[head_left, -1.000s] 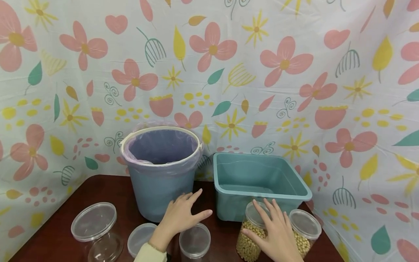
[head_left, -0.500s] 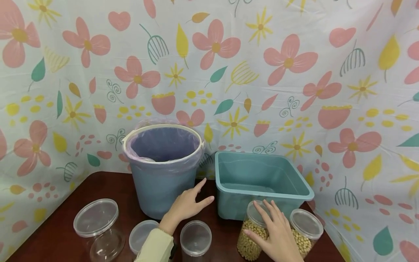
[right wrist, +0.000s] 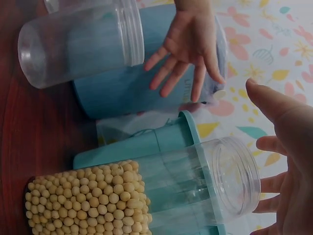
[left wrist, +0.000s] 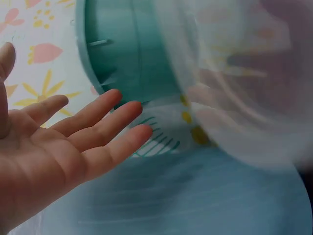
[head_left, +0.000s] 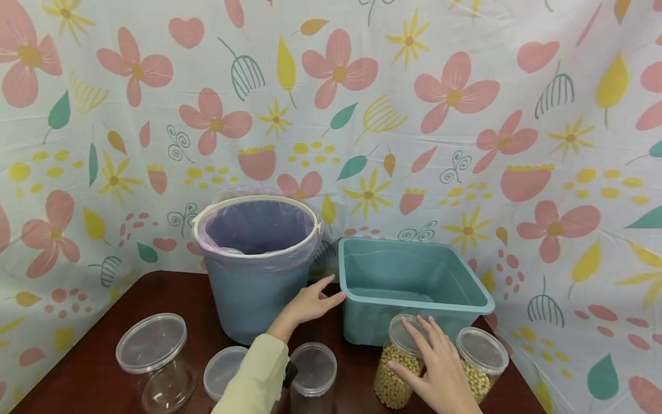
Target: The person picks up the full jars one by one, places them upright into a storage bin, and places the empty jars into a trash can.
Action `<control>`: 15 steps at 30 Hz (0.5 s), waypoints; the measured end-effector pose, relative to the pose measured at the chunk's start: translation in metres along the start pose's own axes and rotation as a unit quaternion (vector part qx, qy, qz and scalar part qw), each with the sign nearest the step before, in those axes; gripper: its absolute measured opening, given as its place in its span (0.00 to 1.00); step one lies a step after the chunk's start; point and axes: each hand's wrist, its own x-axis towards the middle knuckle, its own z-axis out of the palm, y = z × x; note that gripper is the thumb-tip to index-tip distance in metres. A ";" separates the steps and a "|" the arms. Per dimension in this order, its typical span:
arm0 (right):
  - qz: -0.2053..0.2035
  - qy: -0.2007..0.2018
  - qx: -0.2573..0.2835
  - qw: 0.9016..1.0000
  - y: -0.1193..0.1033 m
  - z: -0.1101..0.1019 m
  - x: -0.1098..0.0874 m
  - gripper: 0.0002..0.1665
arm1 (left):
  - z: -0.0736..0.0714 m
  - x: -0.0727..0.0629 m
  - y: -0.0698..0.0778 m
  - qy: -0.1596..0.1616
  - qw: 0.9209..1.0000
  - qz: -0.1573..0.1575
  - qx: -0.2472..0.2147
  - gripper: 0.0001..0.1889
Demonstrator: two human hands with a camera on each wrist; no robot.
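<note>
Hovering near teal tub (head_left: pixel 364 322), left fingers (left wrist: pixel 106 129) extended

Right bean jar (head_left: pixel 484 365), partly hidden behind the right hand (head_left: pixel 441 368), near left-of-centre jar (head_left: pixel 220 368), partly covered by the left sleeve (head_left: pixel 258 376), near middle jar (head_left: pixel 313 371), lower part cut off, far-left bucket (head_left: pixel 256 299), inner floor hidden, translucent round form (left wrist: pixel 244 98) in left wrist view, blurred

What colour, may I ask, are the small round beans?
The small round beans are pale yellowish tan, best shown in the right wrist view.
</note>
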 end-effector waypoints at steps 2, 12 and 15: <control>0.000 0.002 -0.001 1.000 0.001 0.000 0.000 0.40 | -0.001 0.005 0.005 -0.009 1.000 -0.014 -0.024 0.35; -0.001 -0.005 0.007 1.000 0.002 0.001 -0.001 0.40 | 0.005 0.024 0.007 -0.056 0.989 -0.081 -0.110 0.36; -0.002 -0.008 0.010 1.000 0.002 0.001 -0.001 0.40 | 0.006 0.027 0.006 -0.058 0.986 -0.087 -0.132 0.36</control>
